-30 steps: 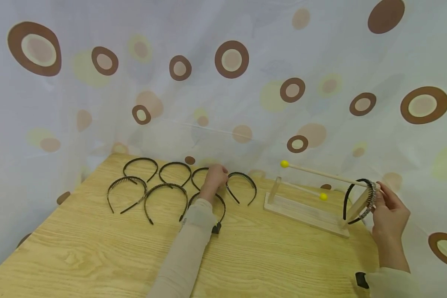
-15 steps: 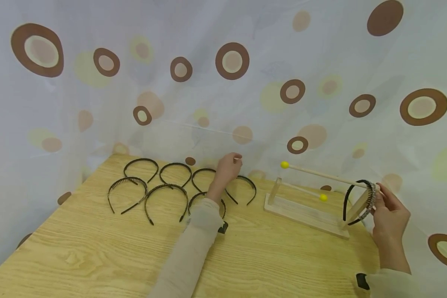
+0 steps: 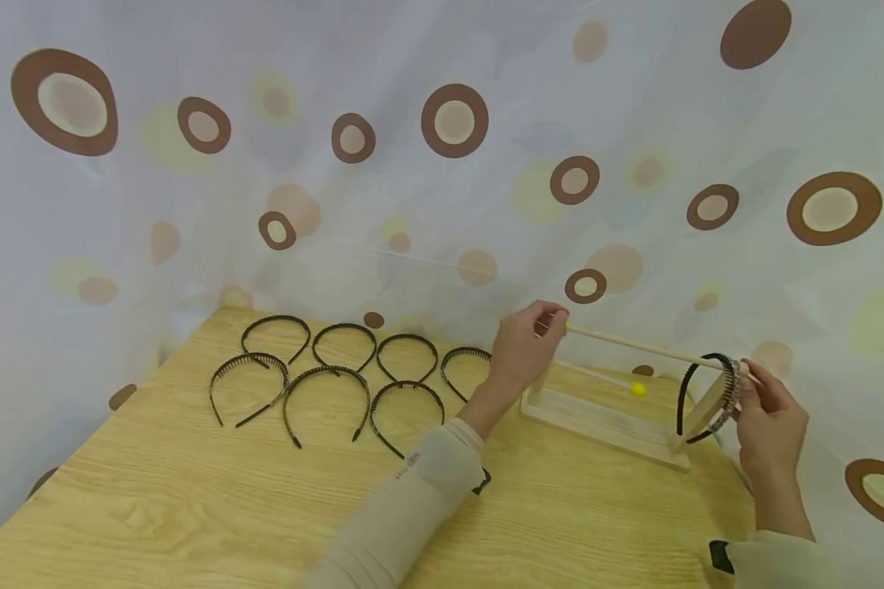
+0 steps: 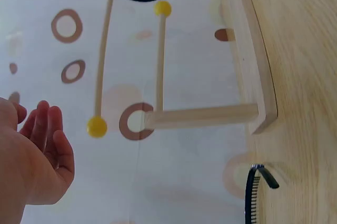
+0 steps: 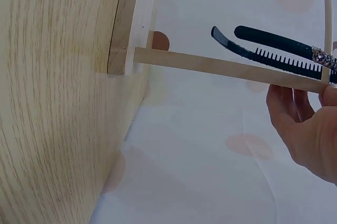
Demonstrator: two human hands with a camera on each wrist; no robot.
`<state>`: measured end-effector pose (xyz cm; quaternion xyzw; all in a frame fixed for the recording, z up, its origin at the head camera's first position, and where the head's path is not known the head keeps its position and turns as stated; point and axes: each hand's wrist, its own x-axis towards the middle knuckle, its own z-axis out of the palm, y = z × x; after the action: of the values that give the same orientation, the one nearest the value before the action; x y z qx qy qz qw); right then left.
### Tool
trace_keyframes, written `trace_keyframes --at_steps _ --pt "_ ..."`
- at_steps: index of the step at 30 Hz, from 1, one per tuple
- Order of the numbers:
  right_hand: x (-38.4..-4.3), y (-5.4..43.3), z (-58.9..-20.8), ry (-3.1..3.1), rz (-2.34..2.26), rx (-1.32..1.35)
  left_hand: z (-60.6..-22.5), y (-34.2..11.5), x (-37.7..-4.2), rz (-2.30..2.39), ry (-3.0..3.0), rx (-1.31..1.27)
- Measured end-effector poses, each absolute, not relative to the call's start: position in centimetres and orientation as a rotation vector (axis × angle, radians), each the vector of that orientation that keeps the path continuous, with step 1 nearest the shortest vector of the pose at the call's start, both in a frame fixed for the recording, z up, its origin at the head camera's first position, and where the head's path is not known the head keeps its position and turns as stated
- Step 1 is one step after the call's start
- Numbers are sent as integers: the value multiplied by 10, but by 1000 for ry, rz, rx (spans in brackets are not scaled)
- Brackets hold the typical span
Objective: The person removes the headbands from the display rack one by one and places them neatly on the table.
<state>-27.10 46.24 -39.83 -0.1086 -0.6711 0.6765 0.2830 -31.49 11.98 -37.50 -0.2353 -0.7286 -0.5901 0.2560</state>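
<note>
A wooden stand (image 3: 604, 429) has two posts and two thin rods tipped with yellow balls. Near the right post, a black toothed headband (image 3: 681, 401) with sparkling stones hangs on the upper rod (image 3: 633, 343). My right hand (image 3: 772, 429) holds the top of that post (image 5: 210, 68) with fingers and thumb, beside the headband. My left hand (image 3: 523, 348) is at the other end of the upper rod. In the left wrist view its fingers are loosely bent and hold nothing, apart from the yellow ball (image 4: 97, 127).
Several dark headbands lie in two rows on the wooden table (image 3: 214, 507), left of the stand. One headband (image 3: 466, 353) at the right of the back row is partly hidden by the left arm. A dotted curtain (image 3: 412, 188) hangs behind the table.
My left hand has lifted from among the headbands and moved right to the ball end of the upper rod. The right hand stays at the post.
</note>
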Motion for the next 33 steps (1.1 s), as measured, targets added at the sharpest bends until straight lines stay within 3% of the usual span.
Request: trace_keyframes --at_steps 6,12,19,28,33 --pt "-269 462 -399 -1856 1778 -197 -382 157 -296 -1524 -2063 -802" --pt "-267 465 -398 -1845 1816 -123 -400 200 -280 -1742 -2228 -988" --pt "-269 465 -402 -1789 1896 -29 -421 244 -277 -1754 -2428 -1037" --pt "-263 464 -399 -1844 1916 37 -422 273 -275 -1875 -2463 -1290" --pt "-258 466 -394 -1841 1937 36 -415 282 -269 -1877 -2375 -1239"
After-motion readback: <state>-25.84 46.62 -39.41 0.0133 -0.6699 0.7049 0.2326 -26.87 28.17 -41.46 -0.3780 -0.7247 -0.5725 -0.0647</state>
